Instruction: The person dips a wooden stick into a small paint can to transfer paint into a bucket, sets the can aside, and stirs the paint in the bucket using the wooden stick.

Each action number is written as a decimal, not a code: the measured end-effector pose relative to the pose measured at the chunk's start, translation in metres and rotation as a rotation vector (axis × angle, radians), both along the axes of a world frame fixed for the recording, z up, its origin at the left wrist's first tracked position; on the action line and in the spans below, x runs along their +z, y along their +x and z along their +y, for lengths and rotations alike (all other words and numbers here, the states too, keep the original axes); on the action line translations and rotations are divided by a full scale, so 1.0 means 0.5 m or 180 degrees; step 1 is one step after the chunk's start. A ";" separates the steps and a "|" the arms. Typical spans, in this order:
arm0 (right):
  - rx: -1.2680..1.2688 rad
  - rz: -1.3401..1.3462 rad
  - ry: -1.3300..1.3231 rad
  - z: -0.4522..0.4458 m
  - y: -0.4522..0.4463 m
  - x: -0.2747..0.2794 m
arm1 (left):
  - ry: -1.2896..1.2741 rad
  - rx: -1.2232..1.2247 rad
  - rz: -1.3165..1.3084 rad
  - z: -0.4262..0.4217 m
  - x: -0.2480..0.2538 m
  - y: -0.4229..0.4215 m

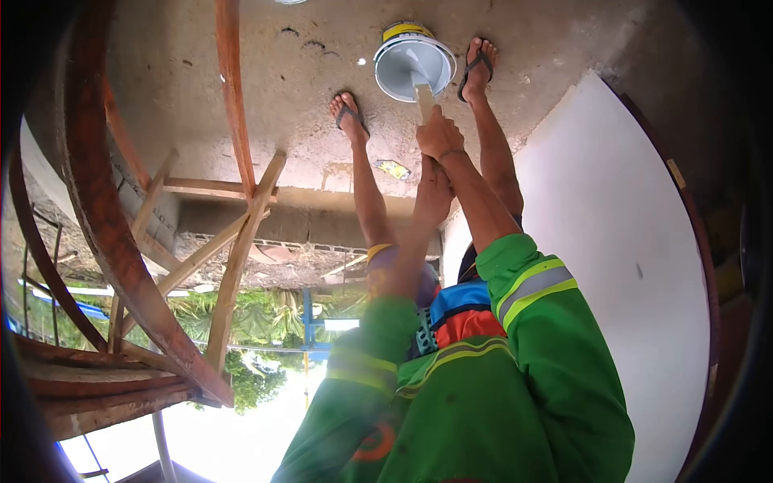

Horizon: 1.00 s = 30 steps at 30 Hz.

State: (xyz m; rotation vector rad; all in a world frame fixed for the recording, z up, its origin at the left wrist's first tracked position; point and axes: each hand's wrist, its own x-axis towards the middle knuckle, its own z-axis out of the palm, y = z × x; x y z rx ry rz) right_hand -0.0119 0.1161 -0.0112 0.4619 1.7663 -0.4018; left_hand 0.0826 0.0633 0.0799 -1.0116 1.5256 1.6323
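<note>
A pale flat wooden stick (pixel 424 103) slants down into a bucket (pixel 385 79) of white or light grey paint, its lower end dipped in the paint. My right hand (pixel 440 133) is wrapped round the stick just above the rim. Closer to my body, my left hand (pixel 433 193) is closed below my right wrist, seemingly on the upper part of the same stick; its grip is partly hidden. The bucket stands upright on the floor, with a yellow label on its side and a thin wire handle resting around the rim.
My sandalled feet (pixel 477 71) stand either side of the bucket on a stained concrete floor (pixel 564 48). A yellow wrapper (pixel 393 169) lies near a step edge. Wooden posts and braces (pixel 241 266) rise on the left. A large white curved surface (pixel 620 241) stands on the right.
</note>
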 end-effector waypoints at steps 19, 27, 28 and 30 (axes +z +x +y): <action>0.0598 0.0389 0.0290 0.080 0.010 -0.070 | 0.0034 -0.0208 -0.0027 0.058 0.029 -0.095; -0.0595 0.0391 -0.0518 -0.029 -0.085 -0.003 | -0.0502 -0.0873 -0.0134 -0.067 0.084 -0.196; -0.0629 0.0471 -0.0527 -0.023 -0.102 0.004 | -0.0463 -0.0726 0.0051 -0.050 0.088 -0.190; -0.0529 0.0604 -0.0385 0.040 -0.086 -0.018 | -0.0360 -0.0833 0.0026 -0.001 0.074 -0.182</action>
